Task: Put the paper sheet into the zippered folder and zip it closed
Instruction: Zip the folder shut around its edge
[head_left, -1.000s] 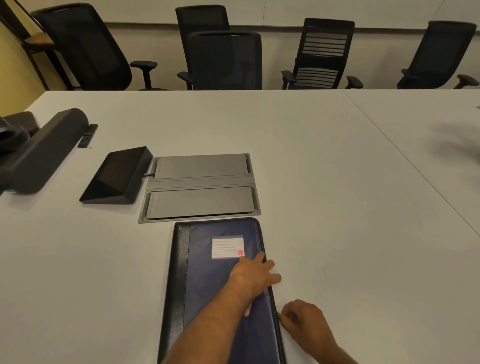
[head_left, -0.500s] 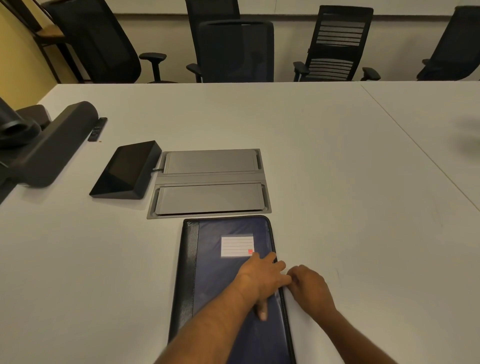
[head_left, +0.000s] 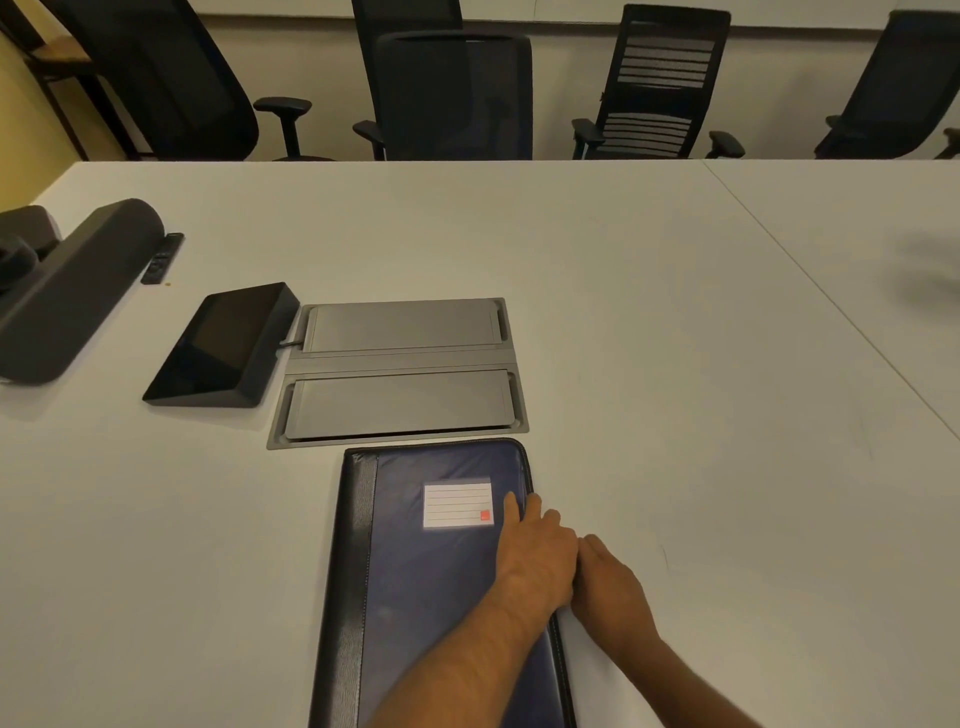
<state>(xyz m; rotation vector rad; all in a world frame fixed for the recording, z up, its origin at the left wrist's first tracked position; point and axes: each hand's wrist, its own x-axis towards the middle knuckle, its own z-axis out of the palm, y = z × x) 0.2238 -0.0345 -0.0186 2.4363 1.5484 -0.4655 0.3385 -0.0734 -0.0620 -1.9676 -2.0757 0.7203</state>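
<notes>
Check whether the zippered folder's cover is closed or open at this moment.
Closed: the zippered folder lies flat, cover down, label facing up, the left hand pressing on it. Whether the zip is fully done cannot be told.

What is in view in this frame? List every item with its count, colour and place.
zippered folder: 1, navy with a black spine, near table edge, closed flat
label: 1, white with a red mark, on the folder cover
table: white, a seam running on the right
cable hatch: 1, grey, two lids, just beyond the folder
touch panel: 1, black, wedge-shaped, left of the hatch
speaker bar: 1, dark grey, far left
remote: 1, black, beside the speaker bar
office chairs: at least 5, black, behind the table
left hand: fingers straight, pressing on the folder's right side
right hand: at the folder's right edge, fingertips hidden
</notes>
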